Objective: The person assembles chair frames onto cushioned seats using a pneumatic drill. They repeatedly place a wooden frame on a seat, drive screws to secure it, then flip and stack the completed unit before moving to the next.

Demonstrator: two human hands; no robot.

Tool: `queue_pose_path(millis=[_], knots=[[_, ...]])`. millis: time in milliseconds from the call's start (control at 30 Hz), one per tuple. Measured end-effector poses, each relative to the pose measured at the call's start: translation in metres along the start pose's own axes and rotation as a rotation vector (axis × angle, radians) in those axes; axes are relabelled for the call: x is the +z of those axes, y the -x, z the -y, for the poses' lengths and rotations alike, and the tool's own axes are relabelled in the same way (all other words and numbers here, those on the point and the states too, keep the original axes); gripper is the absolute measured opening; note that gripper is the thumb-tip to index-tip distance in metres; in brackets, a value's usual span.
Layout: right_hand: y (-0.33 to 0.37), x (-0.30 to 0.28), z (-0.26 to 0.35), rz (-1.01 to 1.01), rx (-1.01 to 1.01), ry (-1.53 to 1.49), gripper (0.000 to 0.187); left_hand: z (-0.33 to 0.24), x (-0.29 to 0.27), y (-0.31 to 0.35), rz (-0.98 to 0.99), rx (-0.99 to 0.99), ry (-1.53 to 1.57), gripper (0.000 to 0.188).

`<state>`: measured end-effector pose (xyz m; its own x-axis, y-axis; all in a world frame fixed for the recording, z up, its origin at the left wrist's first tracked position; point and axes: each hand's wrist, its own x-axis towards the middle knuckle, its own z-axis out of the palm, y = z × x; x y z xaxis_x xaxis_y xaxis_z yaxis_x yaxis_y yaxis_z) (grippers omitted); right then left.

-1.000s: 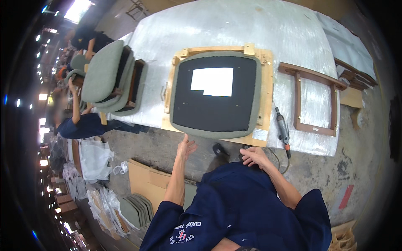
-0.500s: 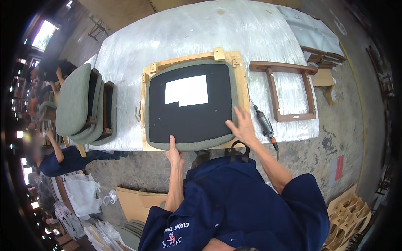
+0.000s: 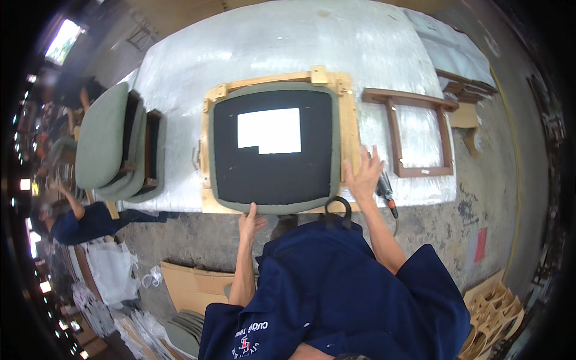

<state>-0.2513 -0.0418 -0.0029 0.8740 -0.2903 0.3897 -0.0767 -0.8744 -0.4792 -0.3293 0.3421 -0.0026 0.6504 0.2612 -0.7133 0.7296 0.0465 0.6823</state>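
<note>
A chair seat (image 3: 270, 181) lies underside up, black backing inside a grey-green fabric border, with a white paper sheet (image 3: 270, 130) on it. It sits in a wooden jig (image 3: 349, 120) with small blocks along its edges. My left hand (image 3: 249, 223) is at the seat's near edge, thumb touching the fabric border, the other fingers loose and apart. To the right of the seat, my right hand (image 3: 364, 177) is open with fingers spread, holding nothing. Right beside it lies a power screwdriver (image 3: 386, 192), partly hidden by that hand.
Plastic film covers the table (image 3: 264, 42). A brown wooden frame (image 3: 393, 138) lies at the right, and stacked upholstered seats (image 3: 102, 141) stand at the left. Co-workers, one in a dark blue shirt (image 3: 90, 223), are at the far left. Cardboard pieces (image 3: 195, 285) lie below the table.
My right hand has left the seat's right edge and moved right toward the power screwdriver. My left hand has drawn back slightly toward me. The seat sits slightly farther left in the jig.
</note>
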Motion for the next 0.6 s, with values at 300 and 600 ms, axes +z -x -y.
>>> queue_pose_path(millis=[300,600], knots=[[-0.041,-0.046,-0.243,-0.392,1.244,0.049,0.085,0.055,0.014,0.027,-0.001,-0.078,0.14,0.091],[-0.048,-0.048,-0.304,-0.348,1.537,-0.805,0.023,0.048,0.011,0.065,-0.079,-0.032,0.159,0.076]])
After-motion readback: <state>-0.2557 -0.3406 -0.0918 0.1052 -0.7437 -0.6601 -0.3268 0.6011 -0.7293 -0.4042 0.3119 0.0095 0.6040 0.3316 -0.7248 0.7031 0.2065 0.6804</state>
